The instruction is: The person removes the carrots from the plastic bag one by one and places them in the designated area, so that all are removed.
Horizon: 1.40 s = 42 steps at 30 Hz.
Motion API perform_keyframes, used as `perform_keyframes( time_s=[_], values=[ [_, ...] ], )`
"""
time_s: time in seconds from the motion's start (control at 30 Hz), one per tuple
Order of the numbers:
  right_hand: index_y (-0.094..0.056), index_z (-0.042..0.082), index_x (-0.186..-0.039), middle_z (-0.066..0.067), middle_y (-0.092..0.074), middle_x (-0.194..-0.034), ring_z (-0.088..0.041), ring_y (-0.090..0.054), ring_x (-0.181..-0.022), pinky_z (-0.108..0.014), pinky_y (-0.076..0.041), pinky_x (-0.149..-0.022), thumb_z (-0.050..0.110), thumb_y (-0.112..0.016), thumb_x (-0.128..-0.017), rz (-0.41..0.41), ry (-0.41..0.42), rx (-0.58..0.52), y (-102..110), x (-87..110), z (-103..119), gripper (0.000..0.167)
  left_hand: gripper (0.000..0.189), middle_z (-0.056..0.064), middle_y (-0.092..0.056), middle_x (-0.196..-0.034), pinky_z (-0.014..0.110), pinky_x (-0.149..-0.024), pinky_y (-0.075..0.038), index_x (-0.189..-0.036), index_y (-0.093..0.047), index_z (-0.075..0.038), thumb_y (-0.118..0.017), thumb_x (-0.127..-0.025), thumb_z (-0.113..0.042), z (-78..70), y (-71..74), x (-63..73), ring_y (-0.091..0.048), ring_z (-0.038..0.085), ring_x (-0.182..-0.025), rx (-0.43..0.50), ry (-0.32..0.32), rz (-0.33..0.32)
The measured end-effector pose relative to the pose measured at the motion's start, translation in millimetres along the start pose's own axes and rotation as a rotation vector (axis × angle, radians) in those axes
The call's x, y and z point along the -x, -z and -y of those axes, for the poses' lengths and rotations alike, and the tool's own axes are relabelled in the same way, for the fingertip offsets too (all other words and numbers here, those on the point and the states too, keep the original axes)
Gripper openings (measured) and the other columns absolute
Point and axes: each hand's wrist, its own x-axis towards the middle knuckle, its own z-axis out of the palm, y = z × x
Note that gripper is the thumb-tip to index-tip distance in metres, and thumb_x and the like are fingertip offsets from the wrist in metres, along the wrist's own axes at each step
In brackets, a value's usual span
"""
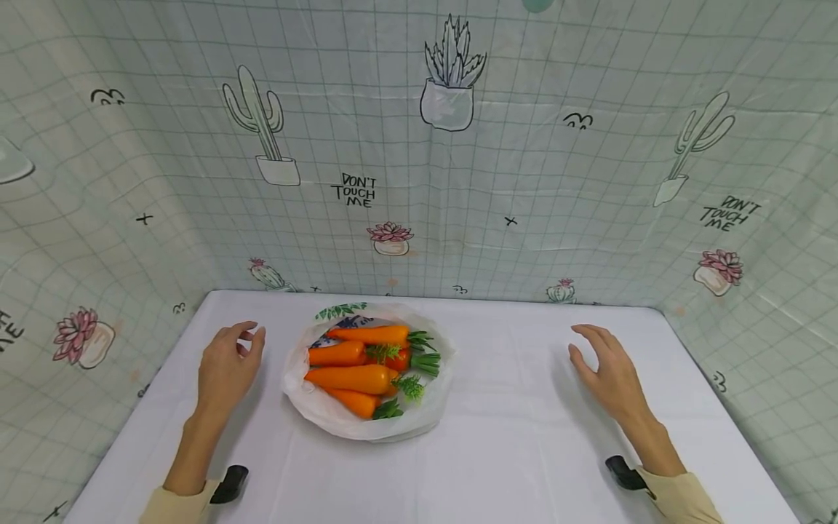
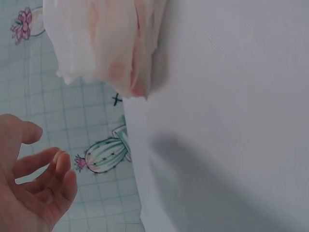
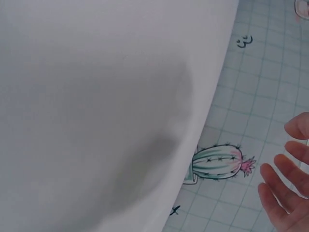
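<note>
Several orange carrots (image 1: pixel 353 378) with green tops lie in a white plastic bag (image 1: pixel 366 431), its mouth spread wide, left of the table's middle. A rounder red-orange piece (image 1: pixel 397 359) shows partly between them, its kind unclear. To the left of the bag is my left hand (image 1: pixel 229 367), apart from it, fingers loosely bent and holding nothing. The left wrist view has the bag's side (image 2: pixel 104 43) beyond that hand's relaxed fingers (image 2: pixel 65 193). Far to the right of the bag, my right hand (image 1: pixel 609 375) hovers over the table with thumb and fingers apart, holding nothing.
A white cloth covers the table (image 1: pixel 504 466). Behind and on both sides hangs a gridded curtain (image 1: pixel 524 182) printed with cacti and lettering. Black straps (image 1: pixel 229 485) sit at both wrists by the cream sleeves.
</note>
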Motion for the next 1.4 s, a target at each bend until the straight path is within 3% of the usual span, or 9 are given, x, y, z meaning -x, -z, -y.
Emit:
perform_keyframes(
  time_s=[0.07, 0.23, 0.33, 0.6, 0.77, 1.1, 1.3, 1.4],
  values=[
    [-0.067, -0.005, -0.122, -0.022, -0.066, -0.120, -0.042, -0.061, -0.112, -0.055, -0.046, -0.091, -0.005, -0.074, -0.086, 0.000, 0.005, -0.009, -2.2, -1.2, 2.4, 0.037, 0.030, 0.024, -0.067, -0.096, 0.038, -0.067, -0.047, -0.118, -0.069, 0.008, -0.064, -0.100, -0.015, -2.5, -1.5, 0.3, -0.062, 0.033, -0.076, 0.020, 0.000, -0.004],
    [-0.067, -0.004, -0.122, -0.020, -0.067, -0.121, -0.039, -0.061, -0.113, -0.046, -0.045, -0.093, -0.006, -0.074, -0.085, -0.009, 0.024, -0.039, -8.0, -3.5, 8.9, 0.038, 0.023, 0.021, -0.066, -0.095, 0.010, -0.067, -0.040, -0.115, -0.070, 0.008, -0.066, -0.098, -0.008, -9.1, -4.7, 1.4, -0.064, 0.032, -0.078, 0.079, -0.016, -0.011],
    [-0.067, -0.003, -0.123, -0.018, -0.067, -0.121, -0.037, -0.061, -0.112, -0.043, -0.045, -0.093, -0.006, -0.075, -0.085, -0.001, 0.028, -0.048, -10.9, -4.3, 14.0, 0.038, 0.021, 0.021, -0.066, -0.095, 0.002, -0.067, -0.035, -0.114, -0.071, 0.007, -0.067, -0.097, -0.005, -13.5, -6.1, 2.7, -0.064, 0.032, -0.080, 0.111, -0.028, -0.003],
    [-0.067, -0.003, -0.124, -0.017, -0.067, -0.122, -0.036, -0.062, -0.112, -0.042, -0.046, -0.092, -0.006, -0.075, -0.086, 0.010, 0.040, -0.086, -17.9, -6.3, 25.8, 0.039, 0.018, 0.021, -0.068, -0.093, 0.001, -0.068, -0.037, -0.111, -0.072, 0.008, -0.069, -0.096, -0.002, -24.7, -11.2, 4.7, -0.065, 0.033, -0.078, 0.158, -0.068, -0.001],
    [-0.067, -0.002, -0.124, -0.014, -0.068, -0.122, -0.032, -0.064, -0.108, -0.031, -0.045, -0.092, -0.006, -0.076, -0.085, 0.011, 0.063, -0.105, -23.3, -7.1, 33.3, 0.040, 0.019, 0.021, -0.069, -0.093, 0.006, -0.069, -0.042, -0.111, -0.072, 0.008, -0.070, -0.095, -0.004, -29.9, -15.2, 5.8, -0.064, 0.032, -0.079, 0.145, -0.053, 0.042],
    [-0.067, 0.000, -0.125, -0.013, -0.068, -0.123, -0.030, -0.065, -0.108, -0.028, -0.047, -0.094, -0.004, -0.075, -0.087, 0.040, 0.080, -0.150, -34.4, -11.2, 47.3, 0.039, 0.022, 0.022, -0.069, -0.093, 0.016, -0.070, -0.050, -0.111, -0.071, 0.010, -0.073, -0.093, -0.002, -33.6, -21.5, 5.1, -0.065, 0.032, -0.080, 0.113, -0.048, 0.134],
    [-0.067, 0.001, -0.125, -0.012, -0.068, -0.122, -0.028, -0.064, -0.108, -0.018, -0.043, -0.096, -0.004, -0.074, -0.088, 0.052, 0.098, -0.197, -41.7, -14.0, 55.7, 0.038, 0.025, 0.022, -0.068, -0.096, 0.012, -0.071, -0.047, -0.114, -0.070, 0.009, -0.074, -0.093, -0.003, -37.3, -23.4, 5.8, -0.065, 0.032, -0.083, 0.107, -0.016, 0.182],
    [-0.067, 0.000, -0.124, -0.012, -0.068, -0.122, -0.029, -0.064, -0.108, -0.019, -0.043, -0.097, -0.005, -0.074, -0.088, 0.049, 0.106, -0.221, -45.1, -15.6, 60.6, 0.037, 0.027, 0.023, -0.068, -0.098, 0.010, -0.072, -0.045, -0.116, -0.069, 0.009, -0.074, -0.093, -0.004, -39.7, -23.9, 6.0, -0.065, 0.032, -0.086, 0.108, 0.016, 0.210]
  ],
)
